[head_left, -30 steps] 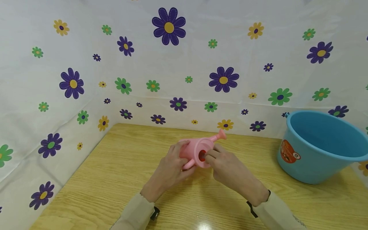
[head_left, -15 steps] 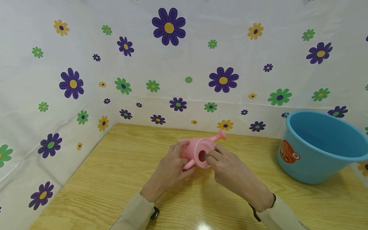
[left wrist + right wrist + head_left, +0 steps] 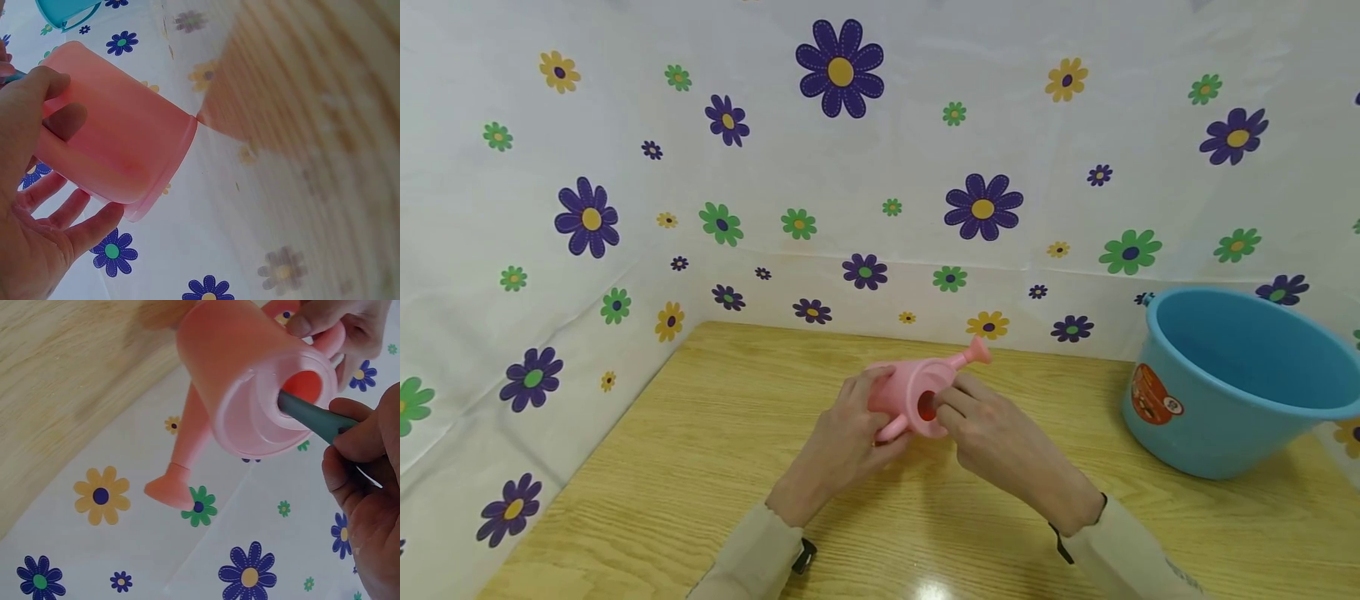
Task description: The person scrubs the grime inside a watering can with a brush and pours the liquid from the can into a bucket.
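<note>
A pink watering can [image 3: 897,390] lies tilted on its side over the table, its round opening facing the person and its spout [image 3: 190,431] pointing away to the right. My left hand [image 3: 844,429] grips it around the body and handle; the left wrist view has the fingers spread along the pink wall [image 3: 125,125]. With thumb and fingers my right hand [image 3: 1000,437] pinches a tapered dark green handle [image 3: 315,417]. That handle's far end goes into the can's opening and is hidden inside, so I cannot tell what tool it belongs to.
A large blue bucket [image 3: 1217,437] with an orange label stands at the right. Behind and to the left hangs a white flower-print sheet [image 3: 760,150]. Wooden tabletop [image 3: 700,467] stretches around the hands.
The right hand draws back slightly to the right, then moves in toward the can's opening again, still holding the green handle. The left hand and watering can stay in place.
</note>
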### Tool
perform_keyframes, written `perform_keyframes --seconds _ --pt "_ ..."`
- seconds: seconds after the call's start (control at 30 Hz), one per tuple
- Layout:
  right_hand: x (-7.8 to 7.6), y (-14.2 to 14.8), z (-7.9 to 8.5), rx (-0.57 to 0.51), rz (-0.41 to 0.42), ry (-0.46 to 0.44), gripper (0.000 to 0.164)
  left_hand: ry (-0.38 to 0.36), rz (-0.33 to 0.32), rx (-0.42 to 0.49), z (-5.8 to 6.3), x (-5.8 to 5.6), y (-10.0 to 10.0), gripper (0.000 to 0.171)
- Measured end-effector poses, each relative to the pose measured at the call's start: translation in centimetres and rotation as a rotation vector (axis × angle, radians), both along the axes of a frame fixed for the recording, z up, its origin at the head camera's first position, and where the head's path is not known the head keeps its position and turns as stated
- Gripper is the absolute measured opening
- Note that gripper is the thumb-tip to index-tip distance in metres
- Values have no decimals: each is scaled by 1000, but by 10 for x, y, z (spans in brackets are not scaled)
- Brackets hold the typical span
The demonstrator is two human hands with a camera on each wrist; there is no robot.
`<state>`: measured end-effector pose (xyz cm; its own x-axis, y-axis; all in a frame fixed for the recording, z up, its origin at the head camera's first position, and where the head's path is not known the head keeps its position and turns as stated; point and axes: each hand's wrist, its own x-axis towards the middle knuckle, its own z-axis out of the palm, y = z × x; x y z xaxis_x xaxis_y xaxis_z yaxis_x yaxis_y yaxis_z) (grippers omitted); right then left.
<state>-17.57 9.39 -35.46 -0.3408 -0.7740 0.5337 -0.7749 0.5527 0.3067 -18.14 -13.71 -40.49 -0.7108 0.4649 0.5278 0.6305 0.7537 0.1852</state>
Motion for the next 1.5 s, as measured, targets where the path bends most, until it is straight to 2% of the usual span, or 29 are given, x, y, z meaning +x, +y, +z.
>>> perform_keyframes --seconds 0.43,0.53,0.6,0.7,0.8,1.0,1.13,1.33,1.5 --pt "-11 4 -11 26 52 73 25 -10 -1 -1 0 0 0 36" --pt "-12 4 -11 12 74 102 23 -6 -2 0 0 0 0 36" --pt "-12 5 -11 -4 96 126 16 -4 -1 -1 0 0 0 36" --pt "-11 7 -11 -21 121 141 25 -2 0 -4 0 0 0 37" --pt "-8 9 -9 -43 126 95 24 -4 5 -9 0 0 1 37" --pt "-5 9 -9 -189 132 -114 26 -2 13 -17 0 -1 1 38" --pt "-5 9 -10 -214 100 -204 23 6 8 -21 -1 0 1 39" --pt "-6 9 -11 -183 49 -193 10 13 7 -19 -1 0 2 40" --pt "-7 11 -11 -144 -34 -202 22 10 14 -22 0 0 4 40"
